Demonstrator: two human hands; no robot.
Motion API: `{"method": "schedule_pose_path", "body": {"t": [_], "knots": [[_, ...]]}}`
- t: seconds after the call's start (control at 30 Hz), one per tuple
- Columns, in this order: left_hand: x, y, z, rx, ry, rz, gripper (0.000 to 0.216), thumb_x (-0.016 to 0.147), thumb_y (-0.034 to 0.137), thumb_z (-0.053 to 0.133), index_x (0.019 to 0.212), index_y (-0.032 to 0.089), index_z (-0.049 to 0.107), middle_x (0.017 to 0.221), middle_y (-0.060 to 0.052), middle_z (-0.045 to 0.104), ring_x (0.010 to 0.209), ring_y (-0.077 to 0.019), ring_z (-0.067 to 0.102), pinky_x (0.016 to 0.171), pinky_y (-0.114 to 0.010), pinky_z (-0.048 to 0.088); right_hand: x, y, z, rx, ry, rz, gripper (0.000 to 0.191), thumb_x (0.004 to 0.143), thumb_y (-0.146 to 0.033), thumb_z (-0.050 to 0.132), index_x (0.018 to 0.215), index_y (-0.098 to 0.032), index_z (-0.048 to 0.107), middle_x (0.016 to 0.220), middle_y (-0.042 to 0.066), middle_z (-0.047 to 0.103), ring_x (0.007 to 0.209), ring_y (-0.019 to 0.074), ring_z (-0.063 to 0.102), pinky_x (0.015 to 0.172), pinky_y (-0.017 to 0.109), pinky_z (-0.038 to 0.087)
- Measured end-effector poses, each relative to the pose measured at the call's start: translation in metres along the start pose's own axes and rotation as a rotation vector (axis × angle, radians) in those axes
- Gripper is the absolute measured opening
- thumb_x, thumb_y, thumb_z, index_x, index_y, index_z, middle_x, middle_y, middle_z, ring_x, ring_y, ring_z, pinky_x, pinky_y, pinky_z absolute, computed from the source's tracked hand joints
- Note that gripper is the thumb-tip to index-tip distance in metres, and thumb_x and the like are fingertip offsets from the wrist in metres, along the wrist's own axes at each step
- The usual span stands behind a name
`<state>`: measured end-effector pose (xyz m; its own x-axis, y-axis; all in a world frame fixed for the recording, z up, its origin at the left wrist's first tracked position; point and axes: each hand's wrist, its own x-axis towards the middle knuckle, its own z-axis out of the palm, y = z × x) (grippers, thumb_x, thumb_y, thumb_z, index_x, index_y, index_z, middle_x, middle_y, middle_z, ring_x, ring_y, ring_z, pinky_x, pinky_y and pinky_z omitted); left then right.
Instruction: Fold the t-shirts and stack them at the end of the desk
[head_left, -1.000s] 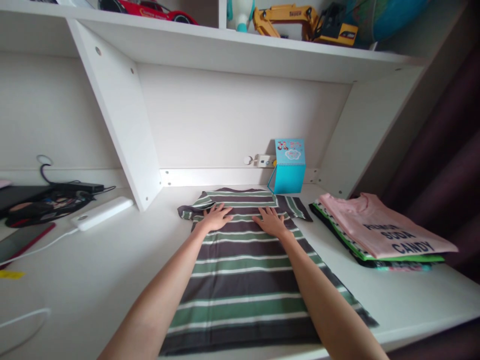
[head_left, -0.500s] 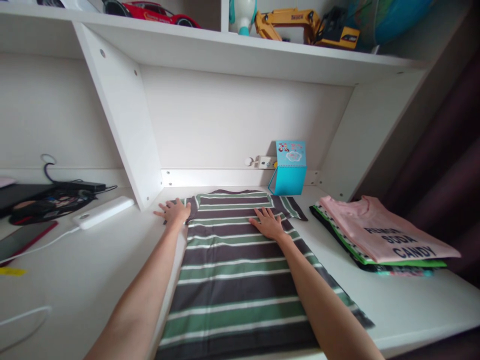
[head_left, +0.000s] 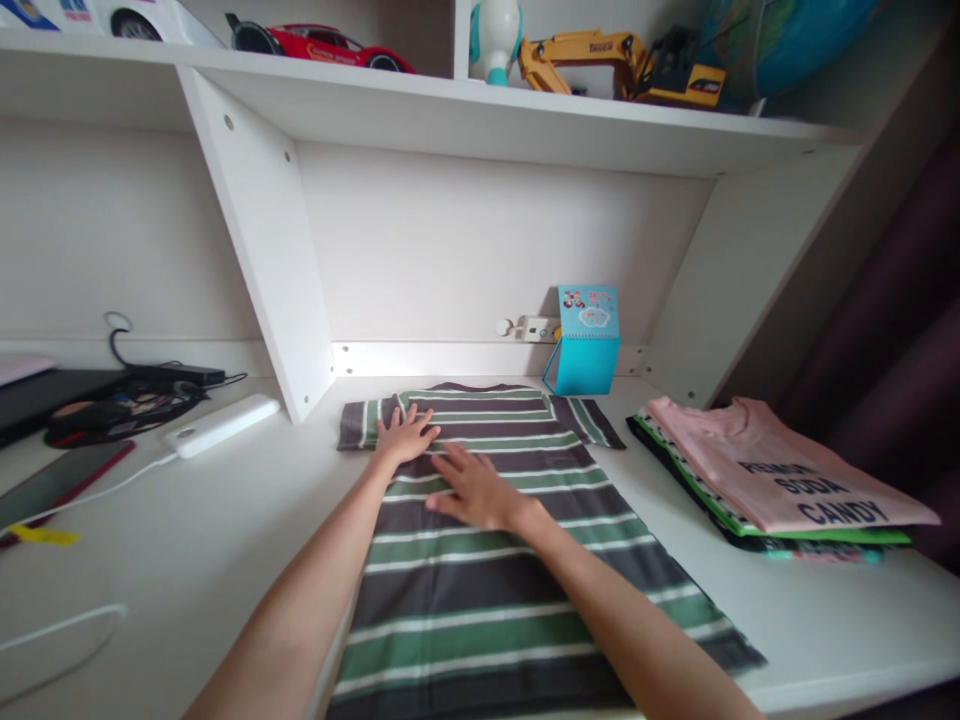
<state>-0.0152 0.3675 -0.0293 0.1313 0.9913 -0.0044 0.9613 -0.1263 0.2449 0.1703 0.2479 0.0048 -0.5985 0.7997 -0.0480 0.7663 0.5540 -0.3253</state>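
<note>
A striped T-shirt [head_left: 480,590] in green, dark grey and white lies spread flat on the white desk, its collar toward the back and its hem at the near edge. My left hand [head_left: 405,438] rests on the shirt's upper left part beside the left sleeve, fingers spread. Just right of it and a little nearer, my right hand [head_left: 478,488] is over the left half of the chest, fingers apart and slightly blurred. Neither hand grips the cloth. Both sleeves lie stretched out sideways.
On the right is a stack of folded clothes topped by a pink T-shirt [head_left: 795,470]. A blue desk calendar [head_left: 587,345] stands behind the collar. To the left lie a white power strip [head_left: 225,427], a phone [head_left: 67,480] and tangled cables [head_left: 142,405]. Toys line the shelf [head_left: 510,115] above.
My left hand has slid right, off the left sleeve onto the shirt's upper body. My right hand has swept left and nearer across the chest, toward the left one. The shirt stays spread.
</note>
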Motion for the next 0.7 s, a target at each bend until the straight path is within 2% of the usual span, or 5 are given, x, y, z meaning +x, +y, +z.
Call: {"method": "schedule_pose_path", "body": {"t": [0.17,0.3,0.5,0.6,0.7], "knots": [[0.001,-0.003,-0.01,-0.01,-0.123,-0.012,0.07,0.08,0.07,0.024,0.142,0.039,0.021,0.153,0.002,0.001,0.138,-0.0375,-0.004,0.103,-0.065,0.002,-0.028,-0.077,0.019,0.122,-0.111,-0.368,0.089,0.084,-0.068,0.03,0.146,-0.008,0.011,0.151,0.019,0.005,0.138,0.0325,-0.004,0.108,0.059,0.002],[0.0,-0.004,-0.014,-0.027,-0.15,-0.014,0.073,0.078,0.073,0.023,0.143,0.038,0.019,0.153,0.002,-0.001,0.137,-0.0387,-0.006,0.102,-0.067,0.002,-0.058,-0.089,0.024,0.162,-0.098,-0.437,0.085,0.086,-0.063,0.034,0.145,-0.006,0.011,0.15,0.02,0.006,0.138,0.0297,-0.004,0.109,0.057,0.001],[0.001,-0.004,-0.008,-0.018,-0.096,-0.019,0.075,0.077,0.075,0.019,0.143,0.039,0.019,0.153,0.003,0.001,0.137,-0.0387,-0.005,0.102,-0.067,0.001,-0.089,-0.11,0.046,0.123,-0.122,-0.588,0.049,0.098,-0.031,0.026,0.143,-0.012,0.025,0.148,0.02,0.014,0.138,0.031,0.006,0.105,0.061,0.016],[-0.001,-0.004,-0.004,-0.006,-0.041,-0.01,0.074,0.077,0.074,0.018,0.142,0.038,0.022,0.153,0.002,0.005,0.138,-0.0384,0.0,0.102,-0.066,0.002,-0.093,-0.094,0.016,0.181,-0.148,-0.649,0.052,0.095,-0.041,0.034,0.143,-0.022,0.026,0.146,0.008,0.032,0.136,0.0188,0.024,0.109,0.043,0.026],[-0.004,-0.005,-0.002,-0.001,-0.004,0.006,0.073,0.079,0.073,0.018,0.142,0.037,0.024,0.153,0.0,0.007,0.138,-0.0379,0.003,0.102,-0.066,0.003,-0.082,-0.032,-0.03,0.112,0.114,-0.284,0.059,0.094,-0.048,0.029,0.144,-0.017,0.024,0.148,0.005,0.029,0.138,0.0158,0.018,0.111,0.036,0.022]]}}
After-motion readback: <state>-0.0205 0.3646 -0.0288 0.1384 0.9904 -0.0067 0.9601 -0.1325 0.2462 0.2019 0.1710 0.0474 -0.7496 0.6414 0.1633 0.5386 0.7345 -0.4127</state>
